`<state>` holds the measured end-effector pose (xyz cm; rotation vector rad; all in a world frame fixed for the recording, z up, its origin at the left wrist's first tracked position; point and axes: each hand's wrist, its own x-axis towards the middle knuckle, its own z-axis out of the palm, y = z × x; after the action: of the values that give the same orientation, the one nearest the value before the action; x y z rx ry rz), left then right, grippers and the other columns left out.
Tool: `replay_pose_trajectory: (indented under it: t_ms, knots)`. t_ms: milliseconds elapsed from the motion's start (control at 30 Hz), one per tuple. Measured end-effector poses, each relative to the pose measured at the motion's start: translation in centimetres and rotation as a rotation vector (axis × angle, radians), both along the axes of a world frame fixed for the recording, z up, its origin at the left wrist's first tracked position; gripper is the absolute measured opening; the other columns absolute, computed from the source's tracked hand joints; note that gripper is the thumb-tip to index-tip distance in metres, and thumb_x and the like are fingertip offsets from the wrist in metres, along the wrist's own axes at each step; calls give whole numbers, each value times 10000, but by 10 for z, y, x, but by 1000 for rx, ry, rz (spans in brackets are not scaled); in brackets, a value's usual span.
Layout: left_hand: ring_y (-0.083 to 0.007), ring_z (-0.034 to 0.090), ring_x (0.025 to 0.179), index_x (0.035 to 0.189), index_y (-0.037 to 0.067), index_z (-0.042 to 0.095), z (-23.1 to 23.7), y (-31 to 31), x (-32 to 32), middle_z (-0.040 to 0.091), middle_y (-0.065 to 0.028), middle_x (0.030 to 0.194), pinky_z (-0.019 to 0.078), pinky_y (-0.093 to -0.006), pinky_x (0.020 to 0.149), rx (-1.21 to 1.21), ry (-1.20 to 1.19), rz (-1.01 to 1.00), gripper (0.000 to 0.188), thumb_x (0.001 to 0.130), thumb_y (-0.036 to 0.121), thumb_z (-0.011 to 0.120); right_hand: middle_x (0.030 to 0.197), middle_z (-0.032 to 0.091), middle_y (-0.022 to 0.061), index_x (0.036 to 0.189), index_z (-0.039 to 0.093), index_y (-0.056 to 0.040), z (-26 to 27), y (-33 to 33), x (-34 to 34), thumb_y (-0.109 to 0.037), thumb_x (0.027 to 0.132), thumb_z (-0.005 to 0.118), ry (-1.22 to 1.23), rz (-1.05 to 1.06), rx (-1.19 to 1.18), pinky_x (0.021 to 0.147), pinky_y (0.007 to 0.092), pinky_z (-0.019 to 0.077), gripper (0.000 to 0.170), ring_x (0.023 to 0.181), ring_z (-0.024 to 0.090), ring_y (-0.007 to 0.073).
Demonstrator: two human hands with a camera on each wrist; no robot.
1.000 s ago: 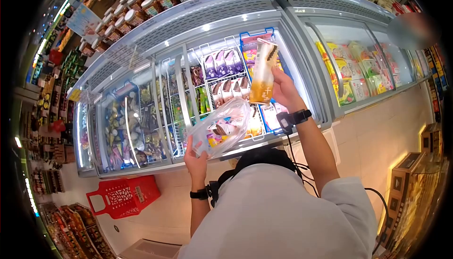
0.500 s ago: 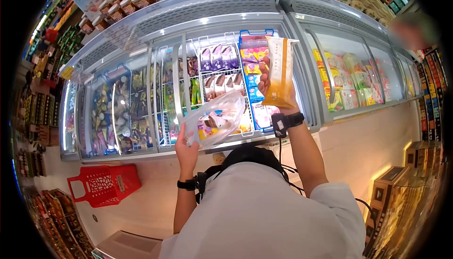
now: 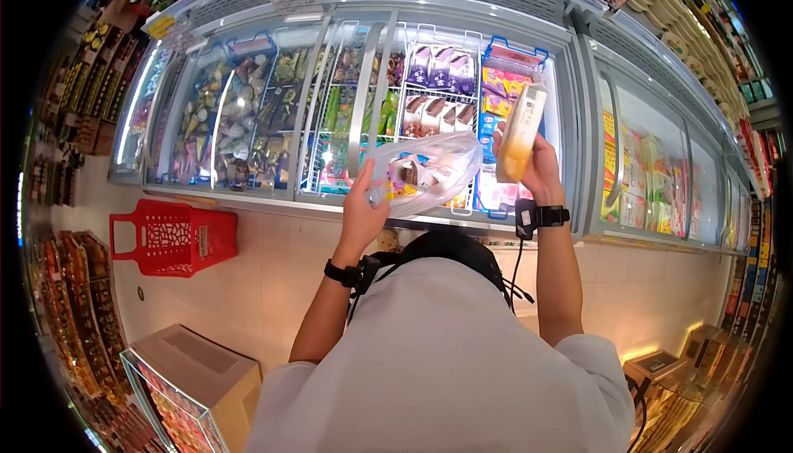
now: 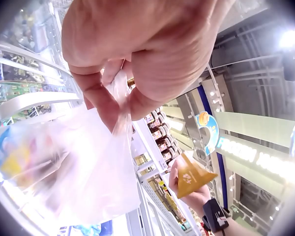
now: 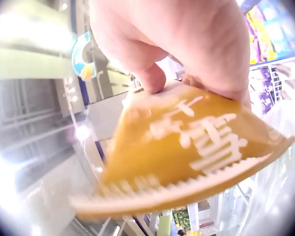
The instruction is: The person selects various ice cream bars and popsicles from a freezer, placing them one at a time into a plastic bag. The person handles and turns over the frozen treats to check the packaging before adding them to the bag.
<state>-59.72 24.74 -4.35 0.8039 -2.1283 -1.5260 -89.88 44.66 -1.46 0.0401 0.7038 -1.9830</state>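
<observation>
White light flooded the freezer (image 3: 273,201) before me, glare striped the glass (image 3: 216,118), lamps (image 4: 290,38) flared, and the right wrist view smeared the wrapper (image 5: 187,142)!

Both arms reach forward, bare below short pale sleeves (image 3: 599,370). The left forearm (image 3: 320,317) slants inward, its wrist (image 3: 344,271) short of the front edge of the freezer (image 3: 273,202), with the left hand (image 3: 365,207) at that edge. The left hand's thumb and fingers (image 4: 105,105) are bent and drawn together in a pinch. The right forearm (image 3: 560,288) points nearly straight ahead; the right hand (image 3: 543,170) reaches farther, past the front edge toward the right side, its digits curled in a grip. The hands are apart.
</observation>
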Motion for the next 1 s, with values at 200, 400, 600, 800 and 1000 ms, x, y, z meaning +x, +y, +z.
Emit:
replay_pose_trajectory:
  t_ms: [200, 400, 600, 800, 1000]
  knots:
    - [-260, 641, 1157, 1542, 12, 315, -4, 1, -6, 384, -192, 1566, 530, -310, 874, -285, -49, -35, 877, 733, -58, 645, 1273, 621, 95, 1341, 514, 20, 6, -57, 28, -74, 912, 713, 839, 122, 204, 971, 342, 526, 482, 1124, 627, 173]
    - [-263, 624, 1167, 1530, -35, 303, -10, 1, -12, 381, -218, 1561, 481, -338, 994, -303, -43, 69, 890, 715, -34, 659, 1117, 667, 147, 1289, 622, -61, -36, -94, 75, -61, 738, 813, 1658, 547, 348, 915, 362, 521, 583, 1024, 651, 273]
    - [-237, 633, 1051, 1523, -41, 317, -25, -5, -1, 397, -218, 1550, 500, -337, 956, -307, -115, 167, 888, 706, -38, 664, 1056, 692, 164, 1232, 650, -57, -31, -87, 68, -94, 793, 778, 1551, 621, 426, 830, 370, 539, 459, 926, 663, 297]
    - [-356, 519, 1309, 1471, -76, 378, -10, -4, 0, 400, -271, 1522, 447, -352, 1050, -209, -115, 180, 780, 746, -30, 660, 1051, 654, 127, 1124, 688, -93, -47, -59, 50, -180, 838, 740, 2005, 105, 735, 894, 376, 504, 304, 995, 624, 299]
    - [-253, 614, 1005, 1496, -40, 372, -12, -10, 0, 399, -244, 1541, 487, -323, 938, -170, -83, 201, 812, 722, -64, 617, 991, 746, 138, 1121, 709, -63, -98, -52, 22, -26, 833, 622, 1487, 390, 759, 865, 381, 540, 303, 934, 705, 312]
